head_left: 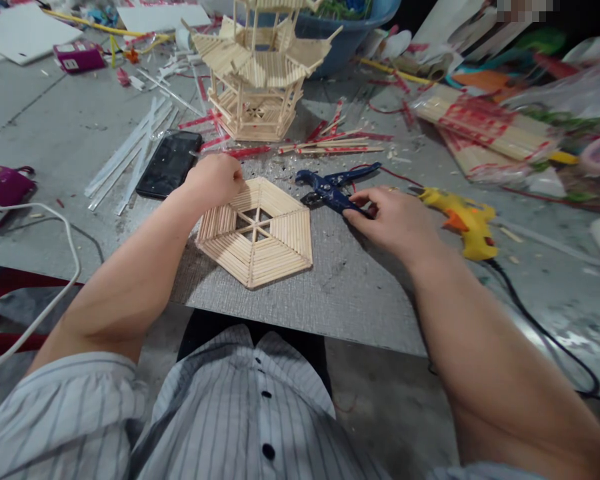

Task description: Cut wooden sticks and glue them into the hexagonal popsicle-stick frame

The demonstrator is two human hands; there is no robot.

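A hexagonal panel of pale wooden sticks (280,250), with a spoked opening in its middle, lies flat on the grey table near the front edge. At its upper left rim my left hand (216,180) is closed, fingers curled; whatever they may pinch is hidden. My right hand (393,217) grips one handle of the dark blue pliers (330,192) just right of the panel. The pliers' handles are spread, and their jaws point left. Behind my left hand lies a black phone (167,163). A yellow glue gun (463,220) rests on its side right of my right hand.
A tiered stick pagoda model (257,73) stands behind the panel, before a blue basin (350,30). Loose sticks (335,143) and clear glue strips (135,157) lie around. Wrapped stick bundles (485,127) are at right. A white cable (63,213) hangs at left.
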